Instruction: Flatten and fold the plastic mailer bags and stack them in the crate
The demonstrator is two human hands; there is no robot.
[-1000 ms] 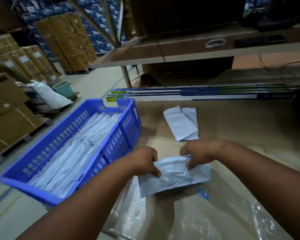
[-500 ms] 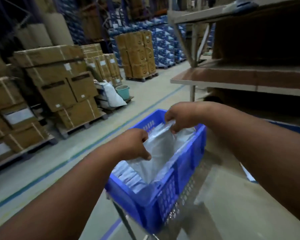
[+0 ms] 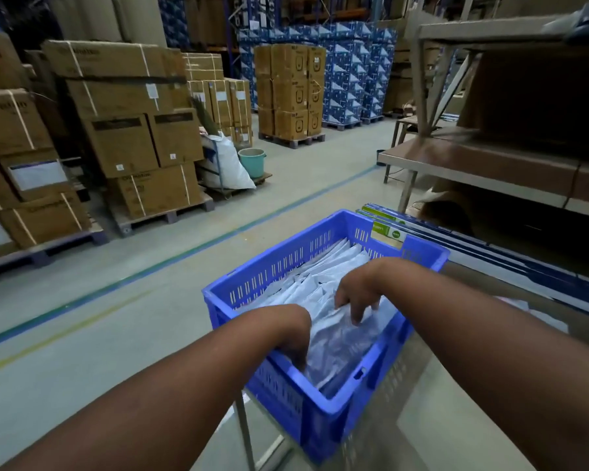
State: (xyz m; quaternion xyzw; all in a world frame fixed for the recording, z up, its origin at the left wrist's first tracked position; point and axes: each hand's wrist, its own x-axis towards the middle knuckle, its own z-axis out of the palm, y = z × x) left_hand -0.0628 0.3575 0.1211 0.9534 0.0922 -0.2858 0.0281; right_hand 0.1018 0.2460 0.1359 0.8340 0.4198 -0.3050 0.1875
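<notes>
A blue slotted crate (image 3: pixel 286 396) stands at the table's left edge, filled with several folded white mailer bags (image 3: pixel 306 283). The topmost folded mailer bag (image 3: pixel 340 345) lies at the near end of the crate. My left hand (image 3: pixel 293 338) reaches down inside the near left corner, its fingers touching the bag's edge. My right hand (image 3: pixel 357 294) rests on the bag farther in, fingers spread and pointing down onto it. Neither hand visibly grips the bag.
The crate sits on a table (image 3: pixel 456 419) covered with clear film. Long blue boxes (image 3: pixel 490 253) lie behind the crate. A shelf rack (image 3: pixel 490 164) stands to the right. Pallets of cardboard boxes (image 3: pixel 133 130) line the floor on the left.
The bag went from the table into the crate; both hands lowered it and now lie on it with fingers spread. My view swung left toward the crate.
</notes>
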